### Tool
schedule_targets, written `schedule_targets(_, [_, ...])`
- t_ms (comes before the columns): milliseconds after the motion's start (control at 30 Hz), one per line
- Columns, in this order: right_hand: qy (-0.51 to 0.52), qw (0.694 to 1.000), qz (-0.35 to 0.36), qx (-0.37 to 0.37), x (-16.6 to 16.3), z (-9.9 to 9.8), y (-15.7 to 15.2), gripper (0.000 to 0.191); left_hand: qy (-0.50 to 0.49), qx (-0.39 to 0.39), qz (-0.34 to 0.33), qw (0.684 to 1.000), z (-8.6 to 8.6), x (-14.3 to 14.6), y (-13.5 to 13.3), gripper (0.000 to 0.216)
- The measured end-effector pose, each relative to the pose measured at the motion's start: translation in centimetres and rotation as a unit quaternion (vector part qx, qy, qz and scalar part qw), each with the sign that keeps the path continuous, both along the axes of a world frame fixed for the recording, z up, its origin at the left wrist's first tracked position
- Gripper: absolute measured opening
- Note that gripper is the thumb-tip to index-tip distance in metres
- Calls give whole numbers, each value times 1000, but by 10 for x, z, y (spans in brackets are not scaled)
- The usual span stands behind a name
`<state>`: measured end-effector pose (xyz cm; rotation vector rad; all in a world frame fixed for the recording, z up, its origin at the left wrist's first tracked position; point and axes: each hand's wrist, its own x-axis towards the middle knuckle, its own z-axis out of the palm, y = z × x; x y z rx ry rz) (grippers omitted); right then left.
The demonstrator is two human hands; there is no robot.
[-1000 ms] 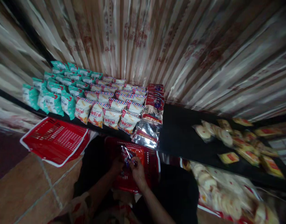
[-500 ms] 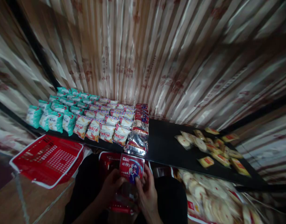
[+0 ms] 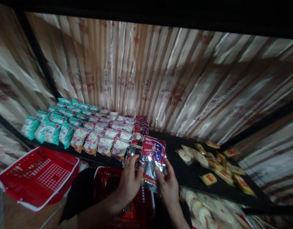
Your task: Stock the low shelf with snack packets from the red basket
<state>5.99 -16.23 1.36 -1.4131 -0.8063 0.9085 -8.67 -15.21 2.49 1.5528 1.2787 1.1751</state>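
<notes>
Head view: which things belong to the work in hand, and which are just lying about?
Part of the work, it seems:
red-and-silver packet, in the right hand, left hand at its edge
matching packets on the black shelf
near red basket, below the hands

Lying about:
teal snack bags
white snack bags with striped edges
yellow packets
wrapped pale discs
far-left red basket

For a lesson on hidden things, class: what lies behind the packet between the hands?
Behind the packet, red packets show past its upper left edge and black shelf past its right. Whatever lies directly behind it is covered.
</notes>
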Motion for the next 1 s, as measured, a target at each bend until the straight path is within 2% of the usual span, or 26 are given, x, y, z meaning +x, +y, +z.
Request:
schedule_targets(67, [2, 1000, -20, 6, 16, 11, 25, 83, 118, 97, -5, 988, 4, 8, 0, 48])
schedule_targets(133, [-6, 999, -31, 13, 28, 18, 46, 82, 208, 158, -56, 964, 8, 14, -1, 56])
schedule_targets(200, [-7, 999, -32, 7, 34, 21, 62, 82, 266, 185, -105, 940, 9, 19, -1, 59])
schedule_targets(267, [3, 1000, -28, 2, 34, 20, 73, 83, 301, 197, -122, 925, 8, 22, 3, 59])
schedule_targets(433, [-7, 1000, 3, -2, 30, 14, 97, 79, 329, 216, -113, 912, 0, 26, 27, 58])
schedule_targets(633, [-91, 996, 22, -6, 24, 13, 129, 76, 362, 224, -111, 898, 1, 29, 59, 60])
schedule_targets(733, [-130, 991, 38, -15, 16, 9, 130, 73, 371, 235, -101, 892, -7, 23, 60, 56])
schedule_targets(1000, [-292, 954, 61, -18, -8, -4, 109, 74, 383, 230, -46, 893, -49, 5, 40, 43])
